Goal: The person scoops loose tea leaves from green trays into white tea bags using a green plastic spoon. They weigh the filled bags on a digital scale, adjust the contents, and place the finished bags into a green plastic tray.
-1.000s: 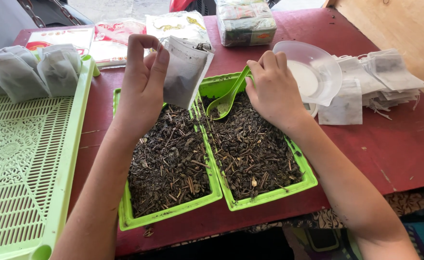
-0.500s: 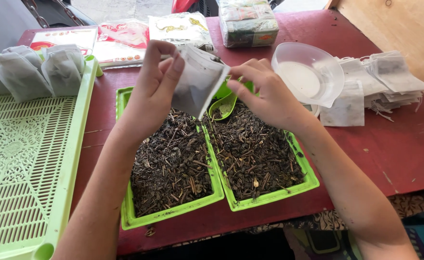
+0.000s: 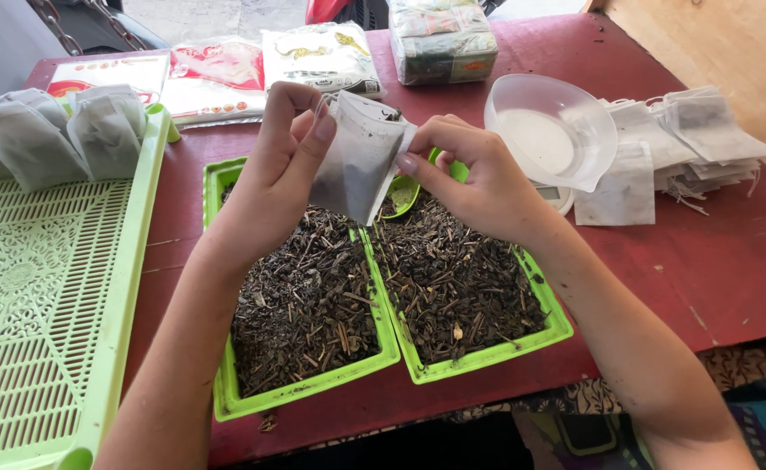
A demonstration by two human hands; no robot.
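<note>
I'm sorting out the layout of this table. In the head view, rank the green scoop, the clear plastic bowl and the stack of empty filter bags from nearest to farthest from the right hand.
1. Green scoop: just left of the right hand, under the held filter bag.
2. Clear plastic bowl: to the hand's right, on the scale.
3. Stack of empty filter bags: farthest right, beyond the bowl.

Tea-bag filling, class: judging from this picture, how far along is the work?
Done: several filled bags stand on the green rack. In hand: left hand and right hand hold a pouch open, with a green spoon beneath it. Left: the empty pouches and both trays of dried leaves.
</note>
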